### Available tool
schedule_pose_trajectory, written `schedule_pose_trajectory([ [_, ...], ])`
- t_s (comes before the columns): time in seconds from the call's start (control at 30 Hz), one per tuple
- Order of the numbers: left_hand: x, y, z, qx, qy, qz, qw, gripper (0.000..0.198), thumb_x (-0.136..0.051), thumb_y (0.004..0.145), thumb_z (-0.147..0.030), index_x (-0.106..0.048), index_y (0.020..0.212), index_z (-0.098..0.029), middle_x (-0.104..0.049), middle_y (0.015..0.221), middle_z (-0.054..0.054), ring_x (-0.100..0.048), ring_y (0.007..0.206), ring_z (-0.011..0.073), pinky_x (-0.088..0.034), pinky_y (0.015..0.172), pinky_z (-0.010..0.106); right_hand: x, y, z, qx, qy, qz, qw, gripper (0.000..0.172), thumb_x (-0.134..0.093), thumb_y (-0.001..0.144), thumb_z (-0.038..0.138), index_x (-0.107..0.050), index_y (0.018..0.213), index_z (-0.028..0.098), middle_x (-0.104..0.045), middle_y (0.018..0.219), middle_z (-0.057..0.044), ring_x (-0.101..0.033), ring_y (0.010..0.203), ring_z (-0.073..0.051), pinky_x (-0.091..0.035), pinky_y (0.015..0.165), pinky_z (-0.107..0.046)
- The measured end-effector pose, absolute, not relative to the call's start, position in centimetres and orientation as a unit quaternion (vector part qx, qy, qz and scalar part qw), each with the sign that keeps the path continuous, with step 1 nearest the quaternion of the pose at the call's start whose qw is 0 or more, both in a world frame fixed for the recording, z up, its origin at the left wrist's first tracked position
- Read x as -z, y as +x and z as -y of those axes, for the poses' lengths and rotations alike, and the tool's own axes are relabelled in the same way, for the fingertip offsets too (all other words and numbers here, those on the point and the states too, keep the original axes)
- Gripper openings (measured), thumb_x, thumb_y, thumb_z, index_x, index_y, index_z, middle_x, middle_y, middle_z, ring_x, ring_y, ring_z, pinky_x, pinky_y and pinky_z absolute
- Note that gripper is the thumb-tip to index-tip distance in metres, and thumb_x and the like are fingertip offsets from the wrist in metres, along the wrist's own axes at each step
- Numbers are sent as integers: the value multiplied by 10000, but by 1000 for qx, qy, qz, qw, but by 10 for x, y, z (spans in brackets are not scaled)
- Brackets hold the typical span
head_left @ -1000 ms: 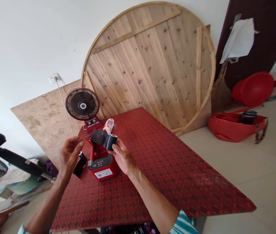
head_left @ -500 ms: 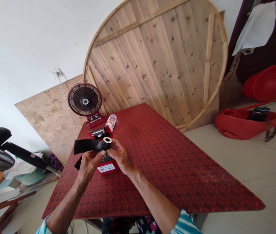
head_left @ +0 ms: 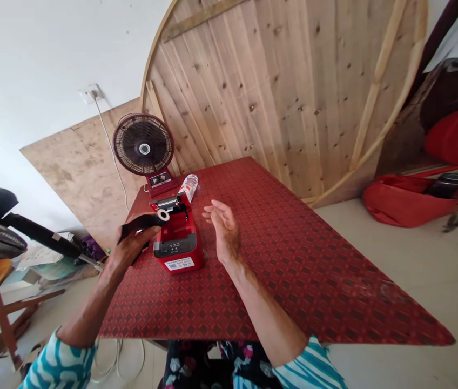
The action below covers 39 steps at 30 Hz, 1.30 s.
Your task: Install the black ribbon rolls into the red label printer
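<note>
My left hand [head_left: 127, 249] is closed on a roll of black strip material [head_left: 142, 222] wound on a white core, with a loose length trailing to the left. The roll is held at the left edge of a red label printer [head_left: 197, 254], whose lid [head_left: 168, 203] is raised at the back. Inside, the red compartment shows; a black panel and a white sticker are on the front. To the printer's right, my right hand [head_left: 228, 232] is held in the air, fingers loosely extended and holding nothing.
Behind the printer, a clear plastic bottle [head_left: 189, 186] lies on the red patterned table [head_left: 294, 281]. A dark red fan [head_left: 145, 148] stands at the table's back left. A round wooden panel [head_left: 273, 92] leans on the wall. On the floor at right sits a red bag [head_left: 395, 202].
My right hand has let go of the roll and moved right. My left hand has carried the roll slightly left, uncovering the printer. The head view has shifted a little.
</note>
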<state>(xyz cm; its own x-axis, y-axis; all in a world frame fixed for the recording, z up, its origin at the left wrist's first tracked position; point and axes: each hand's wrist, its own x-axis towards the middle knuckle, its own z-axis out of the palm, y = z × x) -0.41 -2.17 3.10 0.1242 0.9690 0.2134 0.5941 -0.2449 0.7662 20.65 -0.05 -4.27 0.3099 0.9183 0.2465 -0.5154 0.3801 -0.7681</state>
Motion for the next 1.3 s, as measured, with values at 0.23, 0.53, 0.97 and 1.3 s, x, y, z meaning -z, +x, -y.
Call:
schedule_pose_trajectory([
  [0.23,-5,6,-22,-251,747,-581,201,331,-733,652,-436,-699,862,-182,-708,720,15,-632,642,195,-481,573,273,85,196,-22,-477,-365,379,704,299,-560,767,374,-603,1028,232,-680,904,-22,-639,778,-159,-495,805,-343],
  [0.53,-8,21,-53,-62,823,-558,88,140,-720,622,-273,-735,756,-238,-735,762,42,-670,879,292,-457,811,338,108,196,-38,-480,-397,386,680,292,-540,729,356,-619,982,234,-681,845,3,-623,719,-144,-491,751,-308],
  [0.97,-16,7,-35,-212,784,-542,216,330,-687,677,-433,-703,890,-182,-734,840,39,-670,790,220,-511,735,307,118,194,-42,-481,-404,414,659,298,-537,730,358,-632,981,227,-704,842,1,-641,706,-147,-498,748,-317],
  [1.3,-29,12,6,-266,809,-513,105,195,-596,814,-363,-704,837,-202,-723,838,30,-651,783,182,-466,744,284,122,196,-38,-489,-411,411,651,303,-536,715,341,-627,978,221,-703,871,-15,-655,758,-165,-508,764,-335],
])
